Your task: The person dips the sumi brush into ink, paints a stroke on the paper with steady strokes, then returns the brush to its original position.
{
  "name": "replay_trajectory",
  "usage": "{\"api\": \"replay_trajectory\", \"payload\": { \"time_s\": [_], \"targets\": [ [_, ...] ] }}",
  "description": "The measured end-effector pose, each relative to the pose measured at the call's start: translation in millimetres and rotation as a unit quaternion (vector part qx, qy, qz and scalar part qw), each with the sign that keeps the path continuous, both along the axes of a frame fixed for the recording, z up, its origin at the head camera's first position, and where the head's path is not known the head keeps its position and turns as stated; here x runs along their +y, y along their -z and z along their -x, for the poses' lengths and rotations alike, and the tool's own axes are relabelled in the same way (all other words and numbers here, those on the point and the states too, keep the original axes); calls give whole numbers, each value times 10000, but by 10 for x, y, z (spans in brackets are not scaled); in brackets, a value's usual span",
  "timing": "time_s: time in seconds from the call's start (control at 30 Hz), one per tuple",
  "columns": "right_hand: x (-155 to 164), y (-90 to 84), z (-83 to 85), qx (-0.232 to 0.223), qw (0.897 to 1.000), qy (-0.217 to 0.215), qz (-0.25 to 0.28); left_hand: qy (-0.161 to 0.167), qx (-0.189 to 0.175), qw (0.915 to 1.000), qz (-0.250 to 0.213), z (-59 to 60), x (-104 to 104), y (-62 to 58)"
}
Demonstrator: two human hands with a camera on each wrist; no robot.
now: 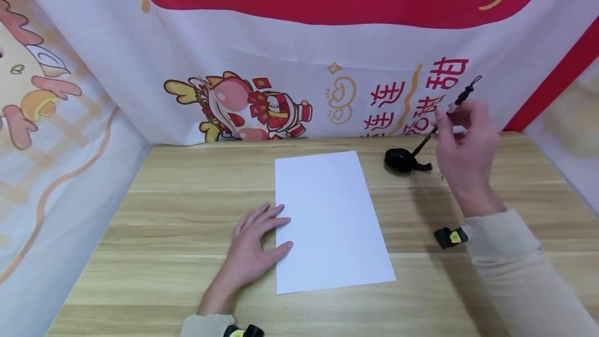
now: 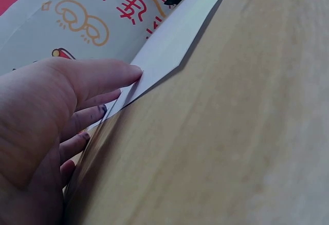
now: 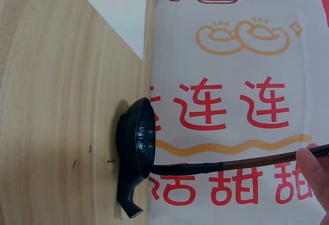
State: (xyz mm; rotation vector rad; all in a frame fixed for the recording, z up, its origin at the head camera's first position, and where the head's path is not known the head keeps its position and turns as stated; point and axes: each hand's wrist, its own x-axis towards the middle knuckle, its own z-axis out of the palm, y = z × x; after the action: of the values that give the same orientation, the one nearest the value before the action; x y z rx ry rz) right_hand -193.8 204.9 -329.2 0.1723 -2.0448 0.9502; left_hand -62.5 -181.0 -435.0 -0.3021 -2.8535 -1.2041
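My right hand [image 1: 470, 144] pinches a calligraphy brush [image 1: 426, 142] by its upper handle, a hanging loop at its top end. The brush slants down to a small black ink dish [image 1: 400, 160] with a curved stem; in the right wrist view its dark tip meets the rim of the dish [image 3: 134, 137]. My left hand [image 1: 255, 246] rests at the left edge of a blank white sheet of paper [image 1: 332, 222], fingers spread and fingertips on it. Dark stains mark some fingertips [image 2: 103, 109] in the left wrist view.
The wooden table [image 1: 178, 212] meets a printed cloth backdrop [image 1: 281, 46] just behind the paper and dish. Another cloth [image 1: 70, 160] hangs along the left side. Small dark specks [image 3: 75, 163] lie on the wood near the dish.
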Motion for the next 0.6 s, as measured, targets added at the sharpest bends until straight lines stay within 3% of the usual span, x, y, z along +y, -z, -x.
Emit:
{"api": "replay_trajectory", "payload": {
  "time_s": [0.27,0.6],
  "targets": [
    [1,-75,-51,159,9997,18,-162,-41,20,10000,-3,-11,7,-10],
    [32,-33,-77,152,9998,-40,-143,-12,-41,10000,-4,-5,14,-7]
  ]
}}
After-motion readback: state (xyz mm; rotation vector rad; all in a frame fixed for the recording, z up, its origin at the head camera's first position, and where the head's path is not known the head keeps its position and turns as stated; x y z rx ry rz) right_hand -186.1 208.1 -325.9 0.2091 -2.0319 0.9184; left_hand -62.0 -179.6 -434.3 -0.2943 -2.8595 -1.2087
